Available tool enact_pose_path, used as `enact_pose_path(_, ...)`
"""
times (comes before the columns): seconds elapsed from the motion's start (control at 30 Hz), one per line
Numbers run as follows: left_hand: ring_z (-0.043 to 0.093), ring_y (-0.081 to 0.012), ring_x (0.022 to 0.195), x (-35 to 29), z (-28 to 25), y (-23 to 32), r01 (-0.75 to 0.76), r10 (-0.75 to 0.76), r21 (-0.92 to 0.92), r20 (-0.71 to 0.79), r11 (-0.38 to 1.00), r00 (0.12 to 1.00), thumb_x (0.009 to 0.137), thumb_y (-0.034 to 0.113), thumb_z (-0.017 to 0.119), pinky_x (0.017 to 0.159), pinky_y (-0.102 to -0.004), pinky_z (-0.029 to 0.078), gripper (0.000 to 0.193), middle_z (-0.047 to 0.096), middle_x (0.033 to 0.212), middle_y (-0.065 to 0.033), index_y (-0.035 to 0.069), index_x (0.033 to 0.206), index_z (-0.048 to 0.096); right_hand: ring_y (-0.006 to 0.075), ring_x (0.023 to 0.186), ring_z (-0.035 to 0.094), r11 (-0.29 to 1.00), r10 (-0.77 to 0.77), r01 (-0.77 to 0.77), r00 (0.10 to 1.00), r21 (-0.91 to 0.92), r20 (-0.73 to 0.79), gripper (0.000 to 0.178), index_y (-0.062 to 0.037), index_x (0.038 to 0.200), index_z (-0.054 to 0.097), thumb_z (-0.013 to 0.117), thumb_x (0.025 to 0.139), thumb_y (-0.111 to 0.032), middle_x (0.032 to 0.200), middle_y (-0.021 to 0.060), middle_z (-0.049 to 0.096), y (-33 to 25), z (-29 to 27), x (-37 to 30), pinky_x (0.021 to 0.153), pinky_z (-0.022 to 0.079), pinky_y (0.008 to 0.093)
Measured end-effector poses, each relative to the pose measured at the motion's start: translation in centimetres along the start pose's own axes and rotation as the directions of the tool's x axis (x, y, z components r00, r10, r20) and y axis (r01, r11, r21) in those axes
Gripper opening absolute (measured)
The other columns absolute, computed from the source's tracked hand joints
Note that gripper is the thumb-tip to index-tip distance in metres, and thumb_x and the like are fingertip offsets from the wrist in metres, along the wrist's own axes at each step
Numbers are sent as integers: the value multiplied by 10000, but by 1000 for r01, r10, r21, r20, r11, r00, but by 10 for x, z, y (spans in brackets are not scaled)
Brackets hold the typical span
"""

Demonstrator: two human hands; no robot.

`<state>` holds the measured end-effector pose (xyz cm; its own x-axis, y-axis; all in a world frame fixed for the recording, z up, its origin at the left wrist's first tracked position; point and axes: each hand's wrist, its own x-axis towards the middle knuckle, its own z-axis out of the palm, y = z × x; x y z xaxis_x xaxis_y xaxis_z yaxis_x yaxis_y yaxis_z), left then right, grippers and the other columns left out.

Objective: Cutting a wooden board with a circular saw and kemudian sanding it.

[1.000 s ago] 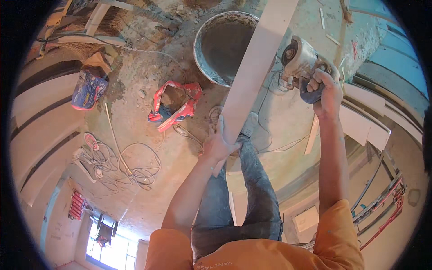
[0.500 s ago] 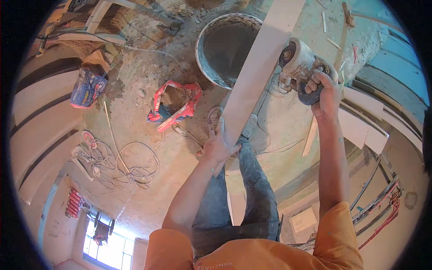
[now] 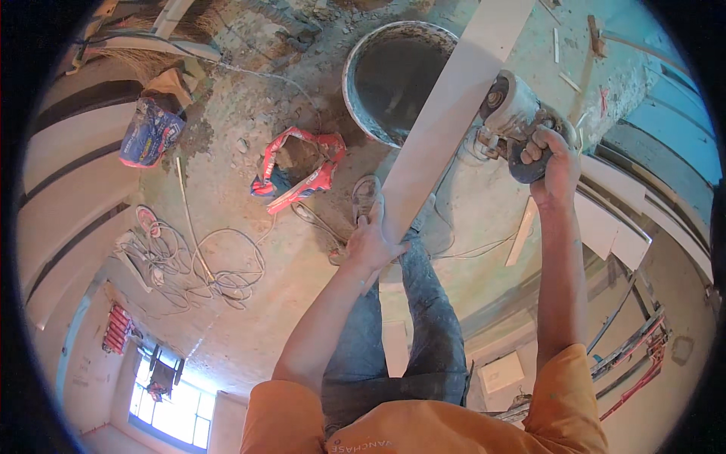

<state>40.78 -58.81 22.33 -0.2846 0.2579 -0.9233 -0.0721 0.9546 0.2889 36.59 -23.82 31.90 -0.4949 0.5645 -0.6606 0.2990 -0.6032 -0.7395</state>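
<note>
Right hand [image 3: 556,165] curls around a power tool [image 3: 516,108] just beside the edge of a long pale board [image 3: 450,102]; left hand [image 3: 369,247] clasps the board's near part. The board partly hides a round tub [image 3: 352,101]; an open red bag [image 3: 304,190] lies left.

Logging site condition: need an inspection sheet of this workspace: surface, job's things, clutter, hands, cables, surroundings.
Surface: floor stained, with rubble toward the far side.
Job's things: pale board slants away from the person; power tool at its right edge, contact unclear.
Clutter: open red bag, blue bag, wood strip; round tub of grey material, partly hidden by the board.
Hands: left hand grips the pale board; right hand grips the power tool.
Cables: tangled cable on the floor at left.
Surroundings: window lower left, pale panels at right; other people: nothing seen.
</note>
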Motion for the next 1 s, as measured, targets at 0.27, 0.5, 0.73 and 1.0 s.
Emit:
enact_pose_path(0.27, 439, -518, 1432, 0, -4, 2, -5, 5, -14, 23, 1000, 1000, 679, 509, 923, 1159, -532, 430, 1426, 265, 1633, -356, 186, 1684, -35, 104, 622, 462, 999, 9, -10, 999, 49, 34, 55, -57, 978, 572, 596, 938, -26, 757, -17, 474, 5, -1, 1, 562, 421, 287)
enact_pose_path(0.5, 440, -523, 1429, -1, -6, 8, 11, -10, -8, 34, 1000, 999, 680, 489, 925, 1158, -531, 428, 1417, 266, 1624, -371, 187, 1685, -27, 115, 607, 471, 998, -12, 9, 999, 67, 47, 122, -34, 1036, 600, 609, 919, -3, 754, -4, 487, 6, -4, -4, 548, 428, 292)
enact_pose_path(0.73, 456, -536, 1410, -2, -6, 5, 13, -12, -36, 43, 999, 999, 676, 466, 933, 1152, -536, 431, 1415, 267, 1610, -394, 189, 1685, -19, 120, 612, 481, 1000, -24, 24, 1000, -4, -18, 78, -46, 982, 589, 614, 918, -8, 758, 4, 494, 7, 10, -9, 552, 433, 296)
enact_pose_path(1.0, 458, -528, 1412, -1, -5, 5, 5, -5, -15, 7, 1000, 1000, 677, 459, 938, 1162, -516, 429, 1419, 278, 1609, -387, 203, 1686, -26, 118, 611, 486, 997, 28, -30, 999, 71, 34, 96, -48, 987, 576, 616, 911, -4, 762, 5, 502, 13, -3, -9, 551, 428, 294)
